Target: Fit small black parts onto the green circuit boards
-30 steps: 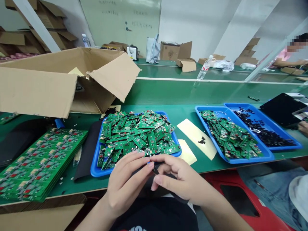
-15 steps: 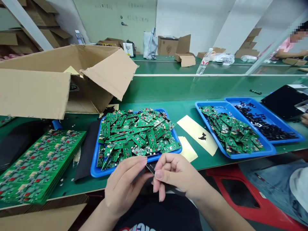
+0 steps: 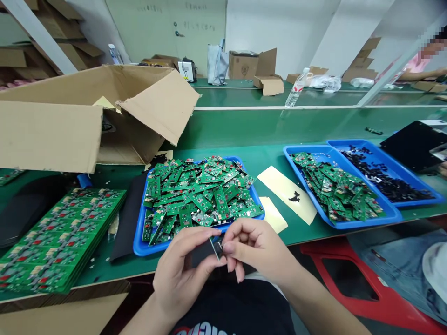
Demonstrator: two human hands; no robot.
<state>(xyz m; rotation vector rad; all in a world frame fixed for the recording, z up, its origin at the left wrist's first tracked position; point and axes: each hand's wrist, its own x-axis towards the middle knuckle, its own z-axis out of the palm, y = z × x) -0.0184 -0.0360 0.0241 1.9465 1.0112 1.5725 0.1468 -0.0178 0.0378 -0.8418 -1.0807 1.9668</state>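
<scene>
My left hand [image 3: 185, 270] and my right hand [image 3: 254, 251] meet just below the front rim of a blue tray [image 3: 138, 239]. Both pinch one small circuit board [image 3: 215, 246] between thumb and fingers, its dark edge showing between the fingertips. The tray is heaped with several loose green circuit boards [image 3: 199, 195]. A dark strip under my hands is mostly hidden.
A stack of green board panels [image 3: 56, 237] lies at left, an open cardboard box [image 3: 87, 111] behind it. Right: a blue tray of boards [image 3: 296, 156], a blue tray of black parts [image 3: 419, 193], yellow paper [image 3: 286, 193]. Another person's knee [image 3: 405, 274] and a red stool [image 3: 349, 288] are near.
My hands have drawn closer together on the small board and turned it; the right fingers curled tighter. The camera view dipped slightly since a second ago.
</scene>
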